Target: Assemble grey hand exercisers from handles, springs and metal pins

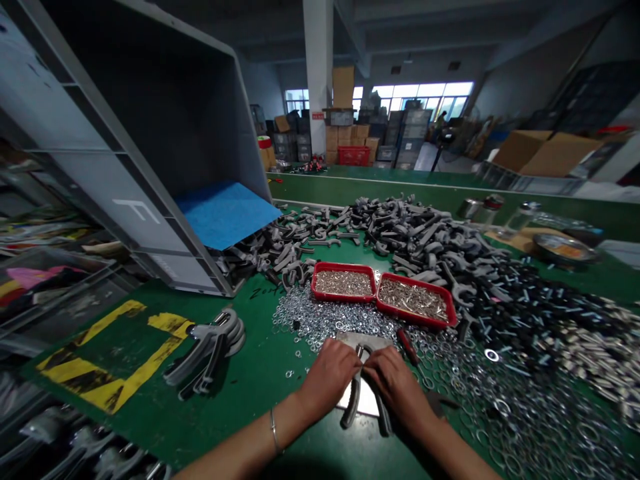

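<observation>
Spotter: What lies nearest on your feed?

Operator: A grey tool [353,400], two handles splayed towards me, rounded head pointing away. It lies over a pale plate [369,399] on the green table [263,353], between both hands.

Spotter: Grip?

Operator: Left hand [328,375] pinching at the tool's head, thumb and fingers drawn together. Right hand [393,377] pinching from the opposite side, fingertips meeting. Whether a small fitting sits between them I cannot tell; the fingers cover it.

Spotter: How would you do this well?

Operator: I judge it fine fingertip work. I'd let the plate take the weight, steady with the left, adjust in small pushes with the right. Handles evenly spread, or the head may twist.

Spotter: Snags?

Operator: Red-handled screwdriver [407,347] just beside the right hand; I'd keep my knuckles off it. Loose rings [330,317] beyond the plate could roll under the work.

Spotter: Farther out?

Operator: Two red trays [345,298] of small metal pieces, then a heap of grey parts [415,230].
</observation>
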{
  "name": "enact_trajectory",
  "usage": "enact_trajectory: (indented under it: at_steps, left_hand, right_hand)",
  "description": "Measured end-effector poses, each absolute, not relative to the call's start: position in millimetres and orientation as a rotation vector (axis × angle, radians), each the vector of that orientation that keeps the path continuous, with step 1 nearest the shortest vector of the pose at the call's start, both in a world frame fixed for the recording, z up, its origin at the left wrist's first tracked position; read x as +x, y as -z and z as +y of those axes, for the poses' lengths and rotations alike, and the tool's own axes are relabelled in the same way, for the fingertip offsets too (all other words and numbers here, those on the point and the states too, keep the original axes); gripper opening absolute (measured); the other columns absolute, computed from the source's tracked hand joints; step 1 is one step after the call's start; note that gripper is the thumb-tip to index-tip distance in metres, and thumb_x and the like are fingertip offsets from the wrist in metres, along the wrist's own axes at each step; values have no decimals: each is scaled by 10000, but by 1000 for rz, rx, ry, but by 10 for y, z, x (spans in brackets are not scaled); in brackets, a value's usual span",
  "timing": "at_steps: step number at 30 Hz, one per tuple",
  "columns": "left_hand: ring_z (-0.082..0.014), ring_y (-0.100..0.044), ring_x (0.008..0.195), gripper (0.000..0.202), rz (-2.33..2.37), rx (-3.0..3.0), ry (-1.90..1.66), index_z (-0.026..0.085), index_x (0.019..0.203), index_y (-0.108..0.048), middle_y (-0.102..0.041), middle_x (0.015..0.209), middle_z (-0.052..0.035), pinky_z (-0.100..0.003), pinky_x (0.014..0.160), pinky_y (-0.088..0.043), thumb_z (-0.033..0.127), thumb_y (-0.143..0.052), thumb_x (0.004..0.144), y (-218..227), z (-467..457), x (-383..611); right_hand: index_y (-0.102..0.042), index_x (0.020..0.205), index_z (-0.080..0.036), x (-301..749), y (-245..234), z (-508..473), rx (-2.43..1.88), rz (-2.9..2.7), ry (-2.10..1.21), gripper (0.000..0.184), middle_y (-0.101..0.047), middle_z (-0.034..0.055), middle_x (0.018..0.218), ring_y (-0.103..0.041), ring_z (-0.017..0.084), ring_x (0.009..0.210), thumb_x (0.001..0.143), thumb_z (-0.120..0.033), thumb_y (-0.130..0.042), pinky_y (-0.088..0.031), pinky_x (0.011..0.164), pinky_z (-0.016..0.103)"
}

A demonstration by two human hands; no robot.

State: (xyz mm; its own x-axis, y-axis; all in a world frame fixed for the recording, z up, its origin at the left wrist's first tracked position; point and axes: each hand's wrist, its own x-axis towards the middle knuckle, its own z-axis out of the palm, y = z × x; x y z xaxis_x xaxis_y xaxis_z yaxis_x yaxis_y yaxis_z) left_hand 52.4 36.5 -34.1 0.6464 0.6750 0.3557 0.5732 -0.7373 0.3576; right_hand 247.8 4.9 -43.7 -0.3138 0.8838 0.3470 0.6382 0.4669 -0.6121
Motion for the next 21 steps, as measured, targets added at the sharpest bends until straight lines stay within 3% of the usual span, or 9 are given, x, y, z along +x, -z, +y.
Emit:
enact_trajectory:
  at_steps: [11,16,21]
  left_hand:
    - [-235,-518,800,199,932,3019,-571,137,832,-601,-590,839,-62,-386,755,-415,144,-462,975,323,401,582]
    - [-231,-522,757,221,850,3128,-582,134,811,-592,-584,796,-61,-391,736,-413,111,-436,966,298,448,594]
    - [-228,-525,750,237,781,3173,-471,141,795,-591,-585,787,-60,-399,741,-413,140,-436,974,237,508,607]
  right_hand:
    - [-617,941,-177,2427,419,-4,-1270,-2237,-265,220,-631,94,917,-554,244,868,1002,-153,-407,-531,745,371]
    - [-566,1265,-198,2553,321,-136,-1187,-2282,-371,300,-635,113,1163,-554,240,1060,1007,-167,-417,-528,908,388]
    - [-561,1290,-253,2984,288,-436,-1446,-1989,-348,306,-628,98,1225,-564,260,1138,1006,-254,-445,-489,984,473]
